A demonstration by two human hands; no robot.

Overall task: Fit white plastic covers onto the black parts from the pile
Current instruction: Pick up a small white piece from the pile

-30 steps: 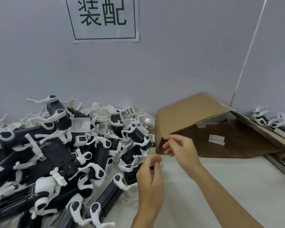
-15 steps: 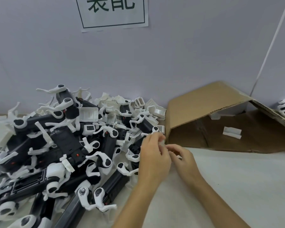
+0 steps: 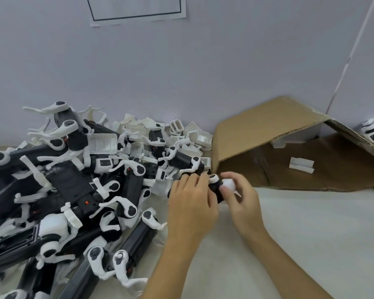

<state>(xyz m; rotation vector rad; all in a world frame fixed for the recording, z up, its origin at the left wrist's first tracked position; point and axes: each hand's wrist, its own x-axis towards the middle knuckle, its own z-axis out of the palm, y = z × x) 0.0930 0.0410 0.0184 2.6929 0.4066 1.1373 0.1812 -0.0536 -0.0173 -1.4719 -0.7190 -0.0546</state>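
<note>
Both hands have come together at the pile's right edge since a second ago, when they were apart and the right held nothing visible. Now left hand [image 3: 191,203] has fingers curled round a black part [image 3: 215,188] lifted just off the heap, and right hand [image 3: 240,197] pinches a white plastic cover [image 3: 228,184] against that part's end. Cover touches the part; whether it's seated or only offered up can't be told, fingers hide the joint. Judged: fitting step under way, one unit. Pile of black parts [image 3: 73,190] to the left looks big, so most of the job is left. Cardboard box [image 3: 289,147] lies open behind, a loose white piece [image 3: 301,165] inside it
</note>
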